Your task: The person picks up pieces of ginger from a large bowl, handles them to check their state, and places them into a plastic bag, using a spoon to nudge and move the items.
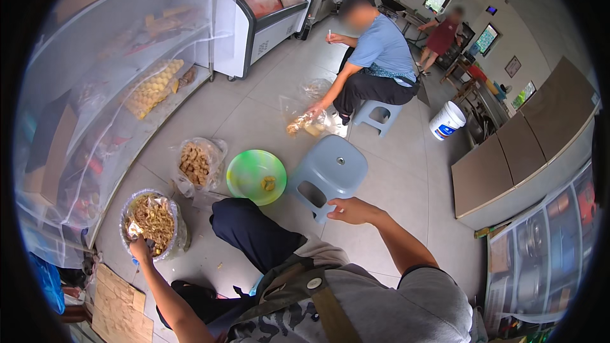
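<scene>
My left hand (pixel 141 247) is at the near rim of a lined bin (pixel 178 228) full of brown peelings (pixel 151 216). It holds a small dark object with a shiny part, perhaps a blade; the exact kind cannot be told. Near the edge of a blue-grey plastic stool (pixel 333 162), my right hand (pixel 352 211) has its fingers partly bent, with nothing seen in it. A green plastic basin (pixel 248 171) on the floor holds a few yellowish pieces (pixel 268 183). Left of the basin stands an open clear bag of brown, knobbly pieces (pixel 194 164), possibly ginger.
A person in a blue shirt (pixel 381 43) sits opposite on a low stool (pixel 379 112), one hand at a clear plastic bag (pixel 314 124). Another person (pixel 443 35) stands farther back. A covered shelf (pixel 157 128) lines the left; a white bucket (pixel 448 120) and cabinets (pixel 505 166) are right.
</scene>
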